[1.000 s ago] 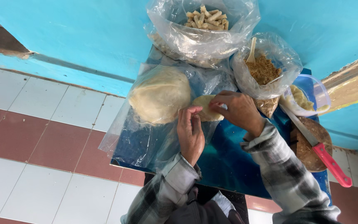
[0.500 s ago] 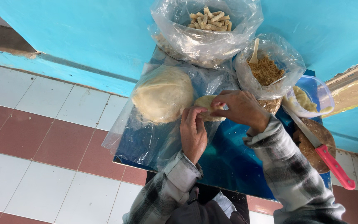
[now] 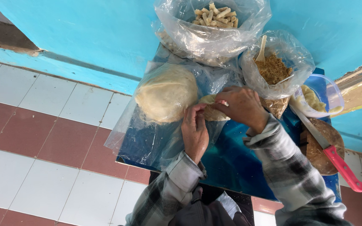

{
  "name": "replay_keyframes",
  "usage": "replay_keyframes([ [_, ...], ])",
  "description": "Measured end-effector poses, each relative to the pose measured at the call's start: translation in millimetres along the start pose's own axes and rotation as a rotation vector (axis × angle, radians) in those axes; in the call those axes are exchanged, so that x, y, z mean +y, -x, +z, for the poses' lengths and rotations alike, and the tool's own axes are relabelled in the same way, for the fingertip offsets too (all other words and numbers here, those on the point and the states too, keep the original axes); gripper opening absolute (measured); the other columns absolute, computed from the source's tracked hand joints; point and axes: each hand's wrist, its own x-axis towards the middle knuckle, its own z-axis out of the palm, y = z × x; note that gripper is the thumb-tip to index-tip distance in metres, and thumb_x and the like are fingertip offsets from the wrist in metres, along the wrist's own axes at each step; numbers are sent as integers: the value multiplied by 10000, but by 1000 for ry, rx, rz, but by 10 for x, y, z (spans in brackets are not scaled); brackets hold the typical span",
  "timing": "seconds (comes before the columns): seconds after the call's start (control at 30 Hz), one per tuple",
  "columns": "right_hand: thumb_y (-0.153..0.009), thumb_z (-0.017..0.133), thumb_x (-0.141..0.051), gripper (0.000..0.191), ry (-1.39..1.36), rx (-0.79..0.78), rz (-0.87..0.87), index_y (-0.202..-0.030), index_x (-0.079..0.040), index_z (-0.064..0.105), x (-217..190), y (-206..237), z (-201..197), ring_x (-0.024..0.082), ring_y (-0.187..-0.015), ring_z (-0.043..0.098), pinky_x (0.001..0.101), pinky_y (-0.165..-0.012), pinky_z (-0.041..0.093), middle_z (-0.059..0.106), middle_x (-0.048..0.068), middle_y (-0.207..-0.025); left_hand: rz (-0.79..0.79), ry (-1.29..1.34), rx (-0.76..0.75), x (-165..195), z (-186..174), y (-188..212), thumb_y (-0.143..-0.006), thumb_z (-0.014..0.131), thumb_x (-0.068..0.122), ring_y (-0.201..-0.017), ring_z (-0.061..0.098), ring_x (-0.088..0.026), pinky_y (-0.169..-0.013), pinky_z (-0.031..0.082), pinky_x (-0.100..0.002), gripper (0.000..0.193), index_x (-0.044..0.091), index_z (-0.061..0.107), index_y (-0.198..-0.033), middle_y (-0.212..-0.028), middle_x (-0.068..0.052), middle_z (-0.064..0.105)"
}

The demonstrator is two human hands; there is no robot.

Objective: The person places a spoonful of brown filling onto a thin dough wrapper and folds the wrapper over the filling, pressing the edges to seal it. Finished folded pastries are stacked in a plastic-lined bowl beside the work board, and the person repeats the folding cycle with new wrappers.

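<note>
The dough piece (image 3: 211,112) sits between your hands over the blue table (image 3: 231,163), just beside the big dough mound (image 3: 166,93). Your right hand (image 3: 241,106) has closed further over it since a second ago; your left hand (image 3: 194,132) pinches its near edge.

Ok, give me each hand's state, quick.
Left hand: fingers pinching the small dough piece.
Right hand: closed over the same dough piece.

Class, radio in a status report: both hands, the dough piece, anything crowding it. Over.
Left hand and right hand pinching small pale dough piece. Large dough mound in clear plastic alongside. Red-handled knife off right, clear.
</note>
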Motion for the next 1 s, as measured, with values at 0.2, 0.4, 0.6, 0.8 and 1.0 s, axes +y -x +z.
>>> replay_keyframes([
  [0.2, -848, 745, -347, 185, -178, -92, 73, -899, -183, 815, 158, -72, -72, 226, -799, 743, 403, -693, 556, 752, 5, -897, -18, 15, -10, 6, 5, -1, -1033, 516, 0, -975, 676, -253, -846, 547, -366, 197, 65, 659, -1152, -1096, -114, 639],
  [0.4, -850, 763, -276, 153, -171, 20, 35, -877, -126, 753, -24, 12, 13, 250, -778, 738, 397, -668, 566, 733, 39, -919, -2, 18, -8, 44, 4, 11, -1018, 510, -31, -1030, 681, -275, -886, 555, -380, 223, 70, 654, -1154, -1155, -121, 638],
  [0.6, -902, 731, -187, 119, -303, 128, -67, -933, -75, 701, 55, 70, 104, 285, -776, 731, 393, -661, 565, 711, 106, -931, 329, -462, -41, 142, -16, 108, -916, 627, -28, -1187, 607, -369, -1006, 495, -475, 279, 61, 636, -1181, -1283, -122, 587],
  [0.8, -934, 710, -127, 130, -425, 142, 79, -1007, -27, 670, 241, -57, 327, 242, -797, 746, 353, -707, 575, 735, 128, -887, 481, -829, -156, 145, -17, 122, -860, 691, 79, -1214, 525, -289, -1028, 444, -511, 399, 60, 666, -1258, -1346, -84, 571],
  [1.0, -947, 731, -141, 204, -772, 17, 116, -1124, -40, 726, 344, -71, 367, 130, -895, 716, 299, -777, 585, 764, 81, -976, 511, -925, -176, 97, -35, 166, -892, 700, 121, -1233, 493, -254, -1084, 369, -545, 322, 86, 702, -1213, -1362, -28, 581],
])
